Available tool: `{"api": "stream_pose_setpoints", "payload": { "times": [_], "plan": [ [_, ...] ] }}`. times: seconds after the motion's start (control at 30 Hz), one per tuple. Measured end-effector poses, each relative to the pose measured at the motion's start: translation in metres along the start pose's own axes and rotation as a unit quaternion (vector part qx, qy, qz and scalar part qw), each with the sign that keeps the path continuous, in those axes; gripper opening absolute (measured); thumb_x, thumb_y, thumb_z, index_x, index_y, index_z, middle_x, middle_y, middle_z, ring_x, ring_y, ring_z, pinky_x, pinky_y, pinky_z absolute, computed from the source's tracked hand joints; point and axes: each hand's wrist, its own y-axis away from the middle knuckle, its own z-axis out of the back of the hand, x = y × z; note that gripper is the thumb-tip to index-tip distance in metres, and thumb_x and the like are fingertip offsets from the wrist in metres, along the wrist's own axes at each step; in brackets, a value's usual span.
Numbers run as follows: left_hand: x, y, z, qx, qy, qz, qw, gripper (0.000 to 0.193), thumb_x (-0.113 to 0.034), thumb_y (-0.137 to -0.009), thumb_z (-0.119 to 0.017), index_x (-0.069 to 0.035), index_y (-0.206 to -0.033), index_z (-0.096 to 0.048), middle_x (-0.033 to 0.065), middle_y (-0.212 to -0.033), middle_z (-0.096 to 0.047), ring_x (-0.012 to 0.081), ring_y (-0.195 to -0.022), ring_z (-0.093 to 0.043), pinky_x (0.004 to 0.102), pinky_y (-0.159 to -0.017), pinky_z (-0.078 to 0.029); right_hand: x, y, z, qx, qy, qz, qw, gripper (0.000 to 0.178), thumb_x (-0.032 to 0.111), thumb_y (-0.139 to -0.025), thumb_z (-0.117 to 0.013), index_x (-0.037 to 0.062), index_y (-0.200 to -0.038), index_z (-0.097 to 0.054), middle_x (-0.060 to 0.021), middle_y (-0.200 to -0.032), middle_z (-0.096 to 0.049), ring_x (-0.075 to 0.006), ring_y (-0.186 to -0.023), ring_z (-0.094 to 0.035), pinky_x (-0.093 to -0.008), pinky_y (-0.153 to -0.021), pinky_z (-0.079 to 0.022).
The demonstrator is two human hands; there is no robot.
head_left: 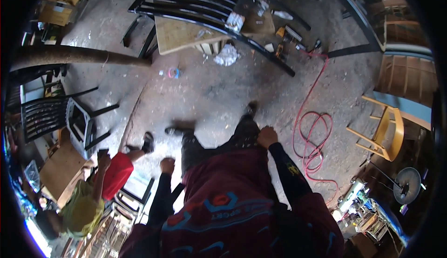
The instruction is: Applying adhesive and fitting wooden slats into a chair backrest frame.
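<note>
My left hand (167, 165) hangs at my left side, its fingers curled in, with nothing showing in it. Beside my right thigh is my right hand (267, 137), loosely closed and also without anything visible in it. The undersides of both hands are hidden. Neither hand touches any furniture. On the floor ahead of me is a glossy black slatted frame (195, 7), over a light wooden board (186, 36). Crumpled foil-like sheets (226, 55) lie beside the board, and a similar wad (235, 21) rests on the frame.
A red hose (302, 113) coils on the floor at right, near a yellow wooden chair (389, 130) and a fan (407, 185). A brown pole (84, 56) and black slatted chair (51, 116) are left. Another person in red shorts (117, 176) is close by, holding something small and dark.
</note>
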Motion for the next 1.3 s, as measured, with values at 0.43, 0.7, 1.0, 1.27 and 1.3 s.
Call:
{"api": "stream_pose_setpoints", "payload": {
  "times": [0.43,0.7,1.0,1.27,1.3],
  "plan": [
    [-0.215,-0.096,0.173,-0.13,0.363,0.126,0.914,0.022,-0.024,-0.083,-0.073,-0.009,-0.099,-0.073,0.0146,-0.102,-0.074,0.0306,-0.096,-0.071,0.0401,-0.083,-0.056,-0.119,0.026,0.014,-0.05,-0.067,-0.036,0.996,0.029,0.026,-0.081,-0.073,-0.0023,-0.083,-0.07,-0.0212,-0.097,-0.063,-0.0395,-0.102,-0.06,-0.0468,-0.081,-0.054],
    [-0.155,-0.079,0.141,0.034,0.308,0.169,0.936,0.02,-0.027,-0.082,-0.075,-0.01,-0.092,-0.075,0.0111,-0.095,-0.075,0.0263,-0.094,-0.072,0.0395,-0.085,-0.056,-0.098,0.028,0.059,-0.136,-0.079,-0.014,0.987,0.024,0.022,-0.077,-0.074,-0.0004,-0.083,-0.069,-0.0155,-0.097,-0.062,-0.0374,-0.102,-0.058,-0.045,-0.078,-0.053],
    [-0.151,-0.16,0.185,-0.032,0.351,0.148,0.924,0.025,-0.034,-0.085,-0.065,-0.011,-0.091,-0.072,0.0164,-0.098,-0.072,0.0381,-0.098,-0.068,0.0469,-0.086,-0.056,-0.119,0.026,0.057,-0.195,-0.041,0.102,0.975,0.016,0.02,-0.07,-0.071,0.0051,-0.075,-0.068,-0.01,-0.088,-0.062,-0.0335,-0.094,-0.057,-0.0443,-0.074,-0.051],
    [-0.067,-0.289,0.143,-0.106,0.431,0.266,0.856,0.034,-0.04,-0.078,-0.077,-0.011,-0.095,-0.077,0.0208,-0.103,-0.073,0.035,-0.105,-0.069,0.0441,-0.092,-0.055,-0.114,0.019,0.091,-0.191,-0.08,0.097,0.973,0.013,0.013,-0.077,-0.068,0.0037,-0.073,-0.06,-0.0122,-0.092,-0.063,-0.0338,-0.095,-0.059,-0.0451,-0.082,-0.05],
    [-0.049,-0.311,0.133,-0.1,0.438,0.281,0.848,0.034,-0.044,-0.084,-0.07,-0.011,-0.09,-0.076,0.0182,-0.095,-0.074,0.0317,-0.093,-0.072,0.043,-0.086,-0.057,-0.108,0.016,0.102,-0.187,-0.098,0.081,0.974,0.012,0.012,-0.081,-0.067,0.0031,-0.076,-0.06,-0.0136,-0.094,-0.064,-0.0347,-0.097,-0.06,-0.0448,-0.084,-0.05]
  ]
}}
